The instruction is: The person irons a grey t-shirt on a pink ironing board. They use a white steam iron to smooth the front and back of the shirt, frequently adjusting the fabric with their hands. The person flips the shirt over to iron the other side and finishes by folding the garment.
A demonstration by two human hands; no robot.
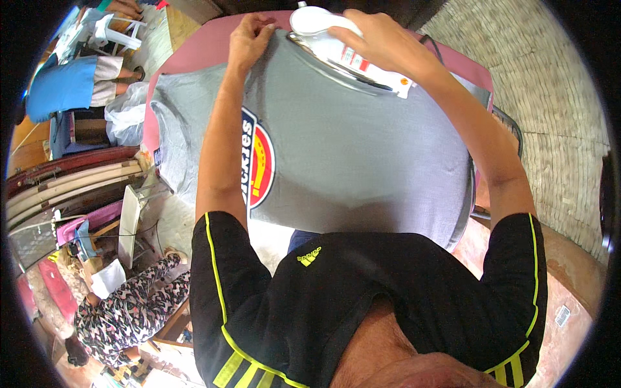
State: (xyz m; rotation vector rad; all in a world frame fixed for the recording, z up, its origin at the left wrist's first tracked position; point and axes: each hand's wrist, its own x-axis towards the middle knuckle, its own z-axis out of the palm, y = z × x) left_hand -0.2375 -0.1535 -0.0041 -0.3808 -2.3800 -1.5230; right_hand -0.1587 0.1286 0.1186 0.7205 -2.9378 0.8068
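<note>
Your right hand (380,40) is closed around the handle of a white iron (326,50), the thumb and fingers wrapped over its upper part. The iron sits at the far edge of a grey shirt (362,149), with its long dark-and-silver lower edge facing you; you cannot tell from this angle whether the whole soleplate lies flat on the cloth. Your left hand (251,42) is a little to the left of the iron, apart from it, at the shirt's far edge. Its fingers are partly curled, with thumb and fingertips near one another, but whether they pinch the fabric cannot be told.

Beneath both hands, the shirt is spread over a mauve ironing board (194,44), whose cover shows along the far and left sides. A red, yellow and dark blue printed emblem (262,167) lies on the cloth, partly hidden by your left forearm. The shirt is mostly smooth in the middle, with folds toward its left end. A dark cord (432,46) runs just beyond your right wrist.

Farther out, woven matting (530,90) fills the right side. To your left are a clear plastic bag (127,116), a person in a blue top (61,85), a white plastic chair (116,31), and, nearer you, a person in patterned clothes (132,317).
</note>
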